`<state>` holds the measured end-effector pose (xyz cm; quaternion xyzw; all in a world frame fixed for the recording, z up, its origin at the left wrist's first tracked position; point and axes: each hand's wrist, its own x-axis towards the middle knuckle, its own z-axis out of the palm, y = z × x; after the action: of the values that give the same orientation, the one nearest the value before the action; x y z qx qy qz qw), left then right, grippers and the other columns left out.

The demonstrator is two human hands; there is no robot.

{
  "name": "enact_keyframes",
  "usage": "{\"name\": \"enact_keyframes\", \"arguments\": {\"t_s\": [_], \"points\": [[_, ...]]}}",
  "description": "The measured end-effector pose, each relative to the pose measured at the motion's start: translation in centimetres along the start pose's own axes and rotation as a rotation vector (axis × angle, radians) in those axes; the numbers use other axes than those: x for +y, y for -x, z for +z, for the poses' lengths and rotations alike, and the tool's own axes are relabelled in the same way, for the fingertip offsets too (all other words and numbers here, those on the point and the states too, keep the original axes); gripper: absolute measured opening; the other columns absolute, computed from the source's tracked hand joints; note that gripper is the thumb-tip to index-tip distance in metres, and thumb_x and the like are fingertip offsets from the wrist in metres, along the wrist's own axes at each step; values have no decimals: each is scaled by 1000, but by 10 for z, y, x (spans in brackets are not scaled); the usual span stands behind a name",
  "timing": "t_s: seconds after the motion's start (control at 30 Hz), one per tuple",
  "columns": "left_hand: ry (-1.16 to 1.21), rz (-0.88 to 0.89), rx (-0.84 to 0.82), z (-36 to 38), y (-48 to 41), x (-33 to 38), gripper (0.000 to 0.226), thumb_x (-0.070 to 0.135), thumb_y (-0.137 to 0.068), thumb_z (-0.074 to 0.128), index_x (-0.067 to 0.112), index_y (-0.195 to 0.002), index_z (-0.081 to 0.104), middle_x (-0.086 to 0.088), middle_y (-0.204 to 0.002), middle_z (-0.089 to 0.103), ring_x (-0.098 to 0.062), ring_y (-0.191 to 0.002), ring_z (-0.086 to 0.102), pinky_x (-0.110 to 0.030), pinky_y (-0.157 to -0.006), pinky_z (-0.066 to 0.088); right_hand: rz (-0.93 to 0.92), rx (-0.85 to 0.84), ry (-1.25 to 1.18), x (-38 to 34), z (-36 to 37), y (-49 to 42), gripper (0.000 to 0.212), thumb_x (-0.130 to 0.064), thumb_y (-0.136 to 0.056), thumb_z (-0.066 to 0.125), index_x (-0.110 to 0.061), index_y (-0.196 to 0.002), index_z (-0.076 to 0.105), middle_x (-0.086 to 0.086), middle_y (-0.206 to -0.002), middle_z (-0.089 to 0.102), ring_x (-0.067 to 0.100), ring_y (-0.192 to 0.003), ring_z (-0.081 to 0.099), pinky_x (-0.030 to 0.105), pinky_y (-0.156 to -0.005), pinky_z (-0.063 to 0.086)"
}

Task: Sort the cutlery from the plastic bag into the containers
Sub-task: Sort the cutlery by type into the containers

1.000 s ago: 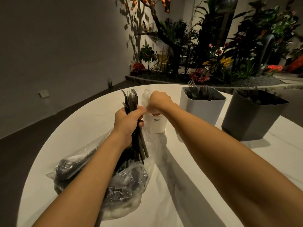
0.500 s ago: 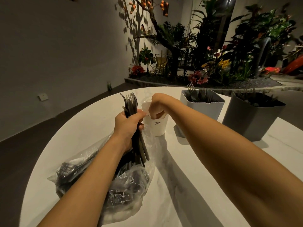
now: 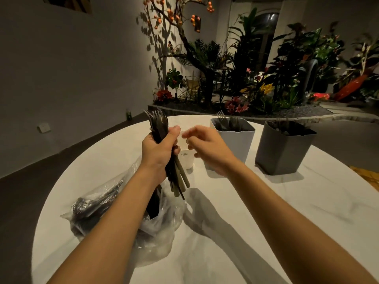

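Observation:
My left hand (image 3: 159,152) grips a bundle of dark forks (image 3: 159,124), tines up, above the clear plastic bag (image 3: 114,214) that holds more dark cutlery. My right hand (image 3: 207,148) hovers just right of the bundle with loose, empty fingers, blurred by motion. Behind both hands stands a small white container (image 3: 187,158) with lettering. A light grey container (image 3: 235,138) with forks in it stands to the right. Further right is a dark grey container (image 3: 283,148) with dark cutlery inside.
All of this sits on a round white table (image 3: 266,212). Beyond the table's far edge lies a planted bed with a tree and flowers (image 3: 235,78). Dark floor lies to the left.
My right hand has come off the white container and drawn back toward the fork bundle, fingers now loose. My left hand has lifted the bundle slightly higher.

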<state>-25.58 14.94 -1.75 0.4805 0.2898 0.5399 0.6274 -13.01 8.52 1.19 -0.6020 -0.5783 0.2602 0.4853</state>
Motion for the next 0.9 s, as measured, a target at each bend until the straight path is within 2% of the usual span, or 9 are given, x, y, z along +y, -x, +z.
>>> {"name": "enact_keyframes", "arguments": {"t_s": [0.1, 0.17, 0.3, 0.43, 0.53, 0.63, 0.73, 0.83, 0.9], "points": [[33, 30, -39, 21, 16, 2, 24, 28, -90, 77, 15, -77, 62, 2, -60, 55, -13, -54, 53, -28, -57, 51, 9, -172, -138, 21, -4, 45, 32, -32, -100, 60, -17, -128, 59, -2, -119, 68, 6, -106, 67, 16, -79, 54], [44, 37, -70, 35, 27, -2, 28, 33, -87, 78, 13, -78, 60, 0, -59, 57, -15, -54, 55, -31, -60, 54, 5, -253, -177, 32, -1, 63, 41, -30, -99, 63, -22, -137, 48, 2, -123, 65, 14, -108, 69, 26, -87, 57], [-46, 53, -16, 51, 40, -20, 47, 55, -71, 82, 12, -79, 63, -1, -62, 63, -18, -60, 64, -43, -74, 61, 4, -218, -246, 47, 0, 82, 40, -21, -101, 59, -41, -131, 42, 12, -109, 63, 21, -82, 64, 34, -79, 60], [-112, 63, 4, 65, 55, -35, 43, 56, -70, 77, 16, -82, 67, 4, -65, 69, -12, -67, 70, -37, -78, 60, 48, -173, -145, 65, -6, 91, 20, -26, -106, 47, -16, -124, 50, 6, -89, 57, 16, -70, 50, 28, -69, 51], [-137, 18, -27, 72, 62, -44, 48, 56, -70, 77, 18, -98, 70, 4, -86, 79, -9, -87, 75, -29, -83, 54, 43, -144, -74, 76, -9, 96, 25, -29, -107, 44, -19, -130, 49, 5, -97, 62, 15, -72, 53, 26, -68, 53], [-84, -58, -150, 75, 72, -57, 53, 54, -72, 74, 18, -111, 67, 0, -103, 79, -13, -104, 73, -36, -98, 53, 16, -112, -86, 82, -14, 102, 33, -23, -108, 42, -21, -141, 44, -8, -103, 62, 8, -78, 60, 21, -70, 53], [-107, -125, -268, 75, 79, -70, 49, 51, -80, 70, 15, -112, 69, -2, -110, 78, -16, -110, 72, -38, -99, 55, 6, -88, -143, 86, -17, 109, 42, -19, -109, 40, -27, -150, 37, -12, -111, 61, 4, -86, 62, 20, -76, 53], [-105, -219, -353, 70, 79, -73, 45, 47, -86, 68, 11, -113, 73, -7, -116, 76, -22, -115, 70, -41, -95, 57, 22, -48, -212, 87, -21, 112, 25, -24, -109, 40, -25, -131, 52, -9, -93, 63, 9, -76, 62, 22, -71, 52], [-178, -251, -432, 67, 78, -74, 47, 49, -89, 64, 13, -118, 73, -5, -119, 75, -24, -115, 70, -46, -93, 59, 72, 11, -295, 84, -23, 112, 18, -29, -108, 41, -29, -116, 58, -6, -99, 68, 18, -90, 69, 26, -79, 58]]}}
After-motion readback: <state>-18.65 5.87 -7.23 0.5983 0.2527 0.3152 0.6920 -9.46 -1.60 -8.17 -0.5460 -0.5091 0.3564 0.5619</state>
